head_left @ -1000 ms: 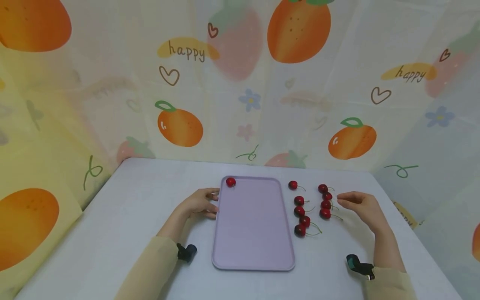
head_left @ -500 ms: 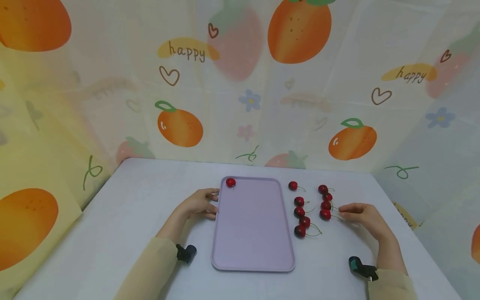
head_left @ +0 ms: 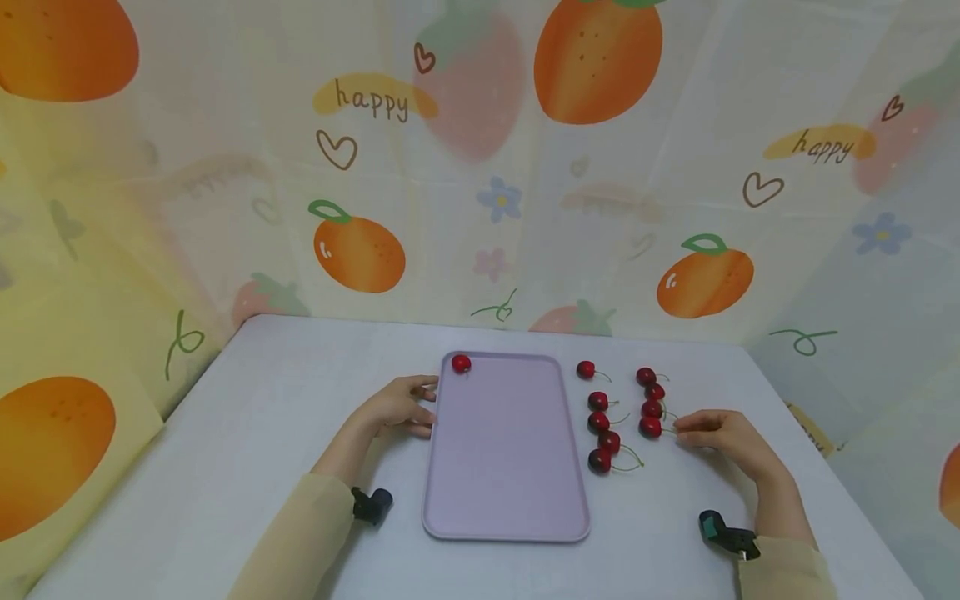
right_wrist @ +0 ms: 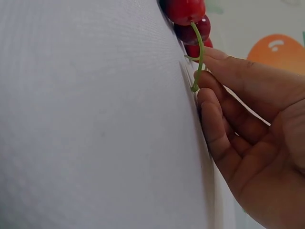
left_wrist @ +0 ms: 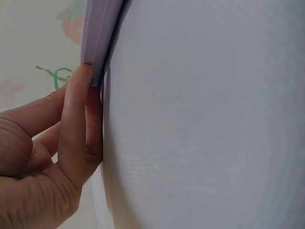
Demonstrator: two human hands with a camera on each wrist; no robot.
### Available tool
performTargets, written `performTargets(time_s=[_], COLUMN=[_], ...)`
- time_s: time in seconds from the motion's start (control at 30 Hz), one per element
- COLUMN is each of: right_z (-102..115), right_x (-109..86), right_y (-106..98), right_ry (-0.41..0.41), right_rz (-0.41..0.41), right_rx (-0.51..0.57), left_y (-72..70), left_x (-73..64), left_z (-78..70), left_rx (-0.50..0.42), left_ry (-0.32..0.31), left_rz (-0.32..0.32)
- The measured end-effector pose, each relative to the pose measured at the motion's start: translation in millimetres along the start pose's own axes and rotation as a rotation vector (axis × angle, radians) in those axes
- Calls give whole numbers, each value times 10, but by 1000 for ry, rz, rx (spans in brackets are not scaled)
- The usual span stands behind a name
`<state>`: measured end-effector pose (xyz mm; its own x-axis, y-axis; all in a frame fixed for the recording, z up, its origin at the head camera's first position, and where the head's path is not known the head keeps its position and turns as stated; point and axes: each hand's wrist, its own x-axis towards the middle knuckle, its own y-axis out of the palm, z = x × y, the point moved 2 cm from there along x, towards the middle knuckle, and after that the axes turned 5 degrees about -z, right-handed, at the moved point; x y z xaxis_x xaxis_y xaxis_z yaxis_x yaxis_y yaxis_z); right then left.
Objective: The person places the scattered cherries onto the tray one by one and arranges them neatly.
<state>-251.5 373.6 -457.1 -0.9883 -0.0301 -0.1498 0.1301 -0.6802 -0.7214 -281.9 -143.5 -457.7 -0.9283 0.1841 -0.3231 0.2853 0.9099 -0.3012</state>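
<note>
My left hand [head_left: 397,406] touches the left edge of a lilac tray [head_left: 506,450]; in the left wrist view a fingertip rests on the tray's rim [left_wrist: 97,40]. One red cherry [head_left: 461,363] sits in the tray's far left corner. My right hand [head_left: 723,437] is bent low over the table at the green stem [right_wrist: 199,52] of the nearest cherry [head_left: 650,427] in the right-hand column. The stem passes uncovered in front of the parted fingertips in the right wrist view. That cherry lies on the table, with several others in line behind it.
A second column of cherries [head_left: 599,422] lies between the tray and my right hand, stems pointing right. The white table [head_left: 322,350] backs onto a fruit-printed cloth [head_left: 495,250]. Each wrist wears a small black camera, the right one [head_left: 726,535] near the table's right side.
My right hand has come nearer from beside the back cherries to the stem of the nearest one, then shifted slightly left. The left hand, tray and cherries stay put.
</note>
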Motion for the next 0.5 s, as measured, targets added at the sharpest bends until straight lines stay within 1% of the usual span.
performTargets(time_s=[0.27, 0.5], right_z=[25, 9], right_x=[-3, 34], right_y=[21, 30], right_ry=[9, 10], right_rz=[-3, -10], right_rx=[-17, -45], left_y=[-10, -11], left_x=[26, 26], left_z=[24, 24], left_rx=[18, 8], left_ry=[5, 6], left_rz=[-1, 4])
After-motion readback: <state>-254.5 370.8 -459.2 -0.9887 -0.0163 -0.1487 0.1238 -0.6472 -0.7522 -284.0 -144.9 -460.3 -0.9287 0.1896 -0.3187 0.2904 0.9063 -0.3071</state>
